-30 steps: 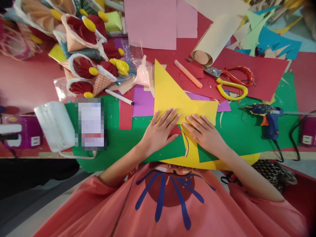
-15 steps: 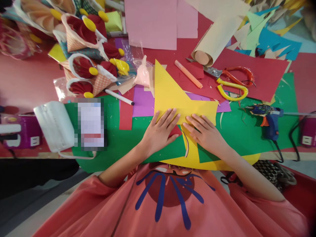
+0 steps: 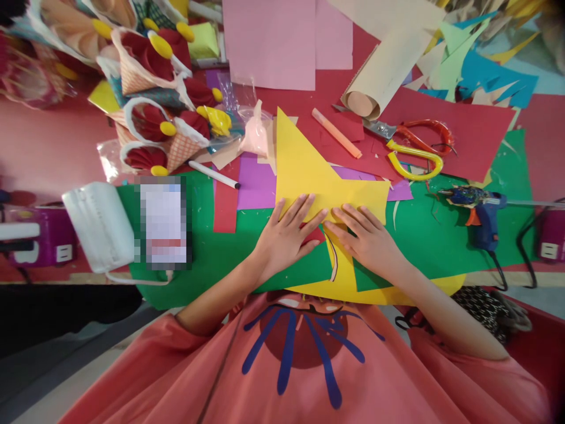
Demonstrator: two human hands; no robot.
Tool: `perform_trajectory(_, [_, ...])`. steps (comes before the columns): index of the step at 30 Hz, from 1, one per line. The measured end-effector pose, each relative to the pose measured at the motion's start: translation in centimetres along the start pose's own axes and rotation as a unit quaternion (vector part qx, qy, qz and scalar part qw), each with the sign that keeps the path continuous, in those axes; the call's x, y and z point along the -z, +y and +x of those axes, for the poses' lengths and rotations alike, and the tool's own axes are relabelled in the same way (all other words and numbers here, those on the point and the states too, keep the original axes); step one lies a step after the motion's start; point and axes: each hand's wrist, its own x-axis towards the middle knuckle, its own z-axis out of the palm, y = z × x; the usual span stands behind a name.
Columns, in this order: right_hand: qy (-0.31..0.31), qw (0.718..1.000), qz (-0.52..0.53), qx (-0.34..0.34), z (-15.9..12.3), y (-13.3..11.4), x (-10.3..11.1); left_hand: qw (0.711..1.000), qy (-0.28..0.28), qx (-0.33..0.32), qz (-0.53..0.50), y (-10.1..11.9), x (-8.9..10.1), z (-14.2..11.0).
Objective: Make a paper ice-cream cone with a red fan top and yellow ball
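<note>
A piece of yellow paper [image 3: 309, 171] with a tall pointed corner at its upper left lies in front of me. My left hand [image 3: 289, 232] rests flat on its lower left edge, fingers spread. On the lower right part of the same paper lies my right hand [image 3: 364, 232], also flat with its fingers apart. Beneath are green paper [image 3: 233, 259], a purple sheet [image 3: 256, 191] and more yellow paper [image 3: 346, 274]. A thin pale paper strip [image 3: 334, 265] curls between my wrists. Neither hand grips anything.
Scissors [image 3: 415, 168] and an orange marker [image 3: 338, 134] lie beyond the paper. At right is a blue glue gun [image 3: 481, 206]. A phone [image 3: 165, 224], a white power bank [image 3: 99, 227] and a white pen [image 3: 214, 175] are at left, below several paper cones [image 3: 188, 141]. Paper scraps [image 3: 489, 73] fill the back right.
The fingers of my left hand nearest the right hand have spread slightly to the right. The yellow paper and my right hand look almost unmoved.
</note>
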Motion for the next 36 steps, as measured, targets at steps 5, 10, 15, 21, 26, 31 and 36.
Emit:
perform_trajectory(5, [-0.003,1.000,0.002,-0.008,-0.1,0.0,0.1,1.000,0.005,-0.002,0.013,-0.1,-0.1,0.0])
perform_trajectory(10, [-0.015,1.000,0.003,-0.015,-0.6,0.1,0.5,1.000,0.008,-0.003,0.012,-0.1,-0.2,-0.1])
perform_trajectory(15, [-0.001,0.999,-0.037,-0.031,-1.7,0.6,1.4,1.000,0.002,0.002,-0.020,-0.1,-0.2,-0.1])
perform_trajectory(21, [0.009,0.997,-0.044,-0.062,-3.3,1.2,1.7,1.000,-0.002,-0.001,-0.023,-0.1,0.0,-0.1])
perform_trajectory(26, [0.036,0.995,-0.061,-0.066,-3.1,0.2,1.5,1.000,0.004,0.007,-0.027,0.2,0.1,-0.1])
perform_trajectory(31, [0.039,0.995,-0.046,-0.080,-2.3,-1.3,1.1,0.999,0.029,-0.001,-0.013,0.5,0.1,-0.1])
perform_trajectory(36, [0.051,0.995,-0.035,-0.084,-2.2,-1.3,0.7,0.997,0.064,-0.042,-0.001,0.5,0.6,0.1])
